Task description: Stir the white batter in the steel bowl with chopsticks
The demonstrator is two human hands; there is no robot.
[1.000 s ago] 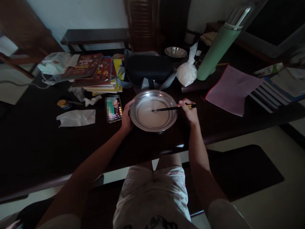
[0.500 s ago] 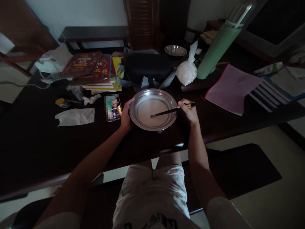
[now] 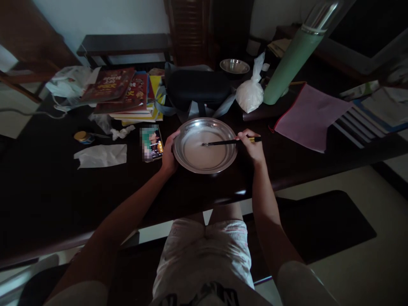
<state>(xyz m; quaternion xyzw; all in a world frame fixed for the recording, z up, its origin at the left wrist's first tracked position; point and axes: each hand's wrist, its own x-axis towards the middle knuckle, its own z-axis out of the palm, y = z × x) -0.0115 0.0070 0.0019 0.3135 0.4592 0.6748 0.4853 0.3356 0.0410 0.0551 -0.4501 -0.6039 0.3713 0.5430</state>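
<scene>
A shallow metal basin (image 3: 180,158) stands on the dark table and holds a cloudy, whitish liquid (image 3: 204,156). My left hand (image 3: 169,155) is closed on the basin's left rim, with the thumb along the edge. In my right hand (image 3: 252,145), at the right rim, is a pair of black chopsticks (image 3: 223,142) with gold-patterned ends, held close together. Their tips reach into the liquid near the middle of the basin. Left of the basin lies a phone (image 3: 152,143) with a lit screen.
Behind the basin sit a black case (image 3: 199,87), a tied bag of white powder (image 3: 250,95) and a tall green thermos (image 3: 290,68). Stacked books (image 3: 117,93), a small jar (image 3: 83,137) and a plastic sheet (image 3: 101,156) lie left. A pink mesh pouch (image 3: 314,117) is right.
The chopstick tips have swung away from me through the liquid, and the chopsticks now lie closer to level across the basin. My left hand stays at the rim.
</scene>
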